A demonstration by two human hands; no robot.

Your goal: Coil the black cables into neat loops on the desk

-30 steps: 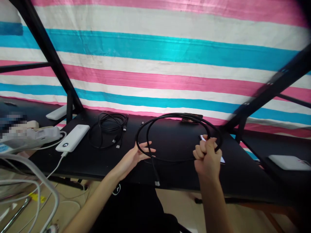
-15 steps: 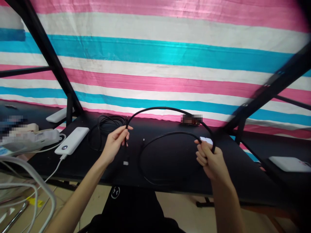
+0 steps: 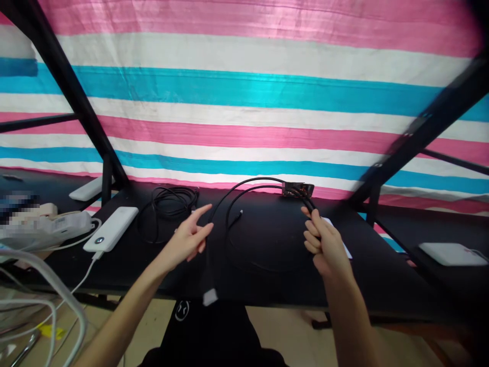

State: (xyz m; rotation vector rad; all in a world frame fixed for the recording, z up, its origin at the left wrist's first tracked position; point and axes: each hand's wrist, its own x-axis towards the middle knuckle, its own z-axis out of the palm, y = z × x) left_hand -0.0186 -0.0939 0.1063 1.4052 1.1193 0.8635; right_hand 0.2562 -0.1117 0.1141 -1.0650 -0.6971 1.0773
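Observation:
My right hand is closed around a black cable above the black table. The cable arches up and to the left from that fist in two strands. One strand drops past my left hand, and its plug dangles, blurred, below the table's front edge. The fingers of my left hand are stretched out and slightly apart; the cable runs by its fingertips without being gripped. The other cable end hangs free over the table's middle.
A coiled bundle of black cables lies at the back left of the table. A white power bank with a white lead sits further left. A small dark device lies at the back edge. Black frame bars cross both sides before striped cloth.
My left hand has let go of the cable and opened, dropping a little. The big loop has collapsed into a narrower arch, and the plug end now swings down below the table edge.

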